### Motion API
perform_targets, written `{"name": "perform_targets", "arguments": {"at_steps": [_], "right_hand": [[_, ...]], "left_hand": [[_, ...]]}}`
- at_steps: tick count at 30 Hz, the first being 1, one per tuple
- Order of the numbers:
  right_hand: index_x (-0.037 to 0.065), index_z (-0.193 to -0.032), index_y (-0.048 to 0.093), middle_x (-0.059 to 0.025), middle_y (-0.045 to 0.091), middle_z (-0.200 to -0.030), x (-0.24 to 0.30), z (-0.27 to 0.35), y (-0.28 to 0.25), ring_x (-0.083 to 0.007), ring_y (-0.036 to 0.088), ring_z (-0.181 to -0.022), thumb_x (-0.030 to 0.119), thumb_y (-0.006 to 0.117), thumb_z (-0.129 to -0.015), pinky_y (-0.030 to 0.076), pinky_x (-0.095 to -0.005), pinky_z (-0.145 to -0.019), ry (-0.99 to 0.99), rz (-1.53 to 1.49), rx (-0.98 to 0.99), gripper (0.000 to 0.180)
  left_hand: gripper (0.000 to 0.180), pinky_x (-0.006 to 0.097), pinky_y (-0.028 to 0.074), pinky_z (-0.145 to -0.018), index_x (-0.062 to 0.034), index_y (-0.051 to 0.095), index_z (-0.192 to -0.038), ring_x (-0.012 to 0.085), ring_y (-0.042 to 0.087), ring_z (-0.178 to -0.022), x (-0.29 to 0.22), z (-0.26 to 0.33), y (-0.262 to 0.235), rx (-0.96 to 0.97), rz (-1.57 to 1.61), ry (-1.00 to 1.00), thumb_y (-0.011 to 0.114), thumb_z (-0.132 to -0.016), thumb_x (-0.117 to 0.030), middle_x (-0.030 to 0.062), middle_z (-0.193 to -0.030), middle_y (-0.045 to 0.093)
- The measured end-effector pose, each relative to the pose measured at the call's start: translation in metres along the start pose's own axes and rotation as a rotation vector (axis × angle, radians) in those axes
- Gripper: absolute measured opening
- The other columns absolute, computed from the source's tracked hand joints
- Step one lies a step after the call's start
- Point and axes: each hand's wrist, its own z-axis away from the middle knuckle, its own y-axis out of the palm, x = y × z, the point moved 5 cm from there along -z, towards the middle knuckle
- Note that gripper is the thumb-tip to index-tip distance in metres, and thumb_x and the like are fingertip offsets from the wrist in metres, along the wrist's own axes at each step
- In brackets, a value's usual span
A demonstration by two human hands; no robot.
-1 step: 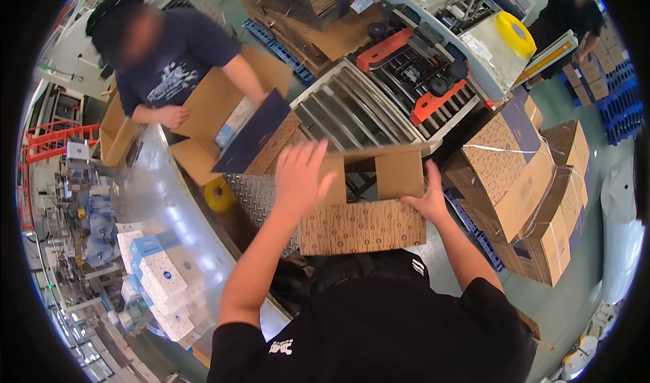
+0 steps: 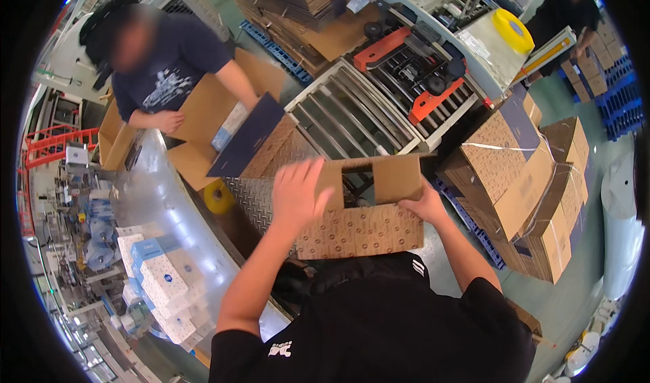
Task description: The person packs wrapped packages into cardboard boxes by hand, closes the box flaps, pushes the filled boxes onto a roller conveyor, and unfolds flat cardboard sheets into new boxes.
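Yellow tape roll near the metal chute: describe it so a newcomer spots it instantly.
Start at the curved shiny metal chute running down the left side. Where its upper end meets the diamond-plate metal surface, below the open cardboard box a co-worker is handling, the yellow tape roll stands on edge. It is the only small yellow ring there; everything around it is brown cardboard or grey metal.

The left hand (image 2: 296, 193) covers the cardboard box's (image 2: 362, 231) left flap; the box's bottom hides behind the person's shoulders.
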Motion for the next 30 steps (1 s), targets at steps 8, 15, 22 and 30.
{"name": "perform_targets", "arguments": {"at_steps": [8, 15, 22, 30], "right_hand": [[0.009, -0.139, 0.058, -0.0137, 0.069, -0.123, -0.072, -0.058, 0.16, -0.0236, 0.066, -0.11, 0.043, 0.068, -0.091, 0.051, -0.0366, -0.095, 0.03, 0.165, 0.233, 0.059], [0.002, -0.138, 0.055, -0.0034, 0.068, -0.116, -0.037, -0.095, 0.155, -0.0155, 0.062, -0.107, 0.02, 0.066, -0.094, 0.05, -0.0322, -0.096, 0.145, -0.447, 0.556, 0.049], [0.0, -0.142, 0.035, -0.0318, 0.066, -0.105, 0.174, 0.026, 0.161, -0.0478, 0.063, -0.103, 0.02, 0.066, -0.088, 0.053, -0.0502, -0.087, -0.41, 0.373, 0.802, 0.065], [0.01, -0.097, 0.071, -0.0087, 0.063, -0.104, 0.183, 0.007, 0.174, -0.0331, 0.056, -0.1, 0.016, 0.071, -0.061, 0.046, -0.0481, -0.076, -0.839, 0.612, -0.056, 0.036]], "left_hand": [[0.057, 0.042, 0.021, -0.123, -0.0004, 0.034, -0.155, 0.0332, 0.028, -0.151, 0.222, 0.185, 0.061, -0.256, 0.227, -0.715, 0.04, -0.105, -0.028, 0.0202, -0.161, 0.032], [0.055, 0.042, 0.049, -0.105, -0.0009, 0.051, -0.142, 0.0319, 0.056, -0.127, 0.266, 0.28, 0.069, -0.429, 1.535, -1.124, 0.041, -0.105, -0.041, 0.014, -0.136, 0.06], [0.077, 0.07, 0.018, -0.114, -0.0245, 0.015, -0.163, 0.0289, 0.008, -0.157, 0.146, 0.231, 0.105, -0.323, 1.656, -0.982, 0.031, -0.101, -0.067, 0.0083, -0.169, 0.017], [0.07, 0.038, 0.047, -0.104, -0.0031, 0.037, -0.15, 0.0302, 0.059, -0.123, 0.16, 0.22, 0.146, -0.324, 1.049, -0.92, 0.053, -0.083, 0.007, 0.0162, -0.138, 0.057]]}}
